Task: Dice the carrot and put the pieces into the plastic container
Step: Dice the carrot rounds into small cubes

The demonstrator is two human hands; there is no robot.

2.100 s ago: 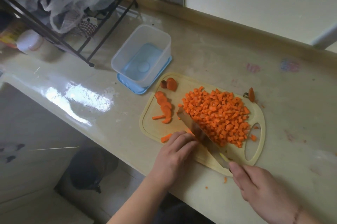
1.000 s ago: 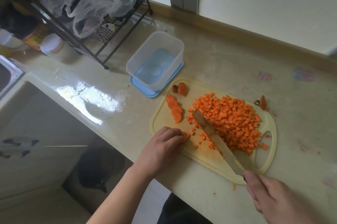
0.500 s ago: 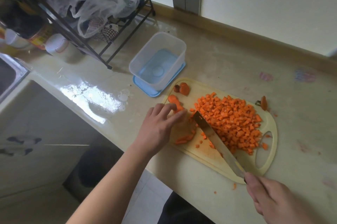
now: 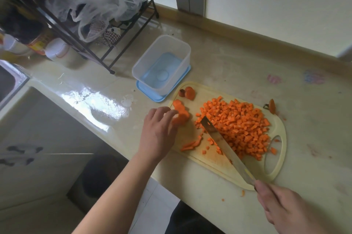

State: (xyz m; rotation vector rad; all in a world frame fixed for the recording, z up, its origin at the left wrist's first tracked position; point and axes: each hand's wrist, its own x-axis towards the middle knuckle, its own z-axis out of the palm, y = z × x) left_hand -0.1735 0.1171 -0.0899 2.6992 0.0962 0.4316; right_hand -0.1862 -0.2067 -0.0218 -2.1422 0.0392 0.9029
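The remaining carrot slices [image 4: 181, 114], lying at the cutting board's [image 4: 215, 159] left end beside the diced pile [image 4: 238, 127], are being pinched by the nearer left hand [image 4: 159, 132], while the knife [image 4: 224, 146] is being gripped by the right hand [image 4: 289, 209], its blade angled toward them.
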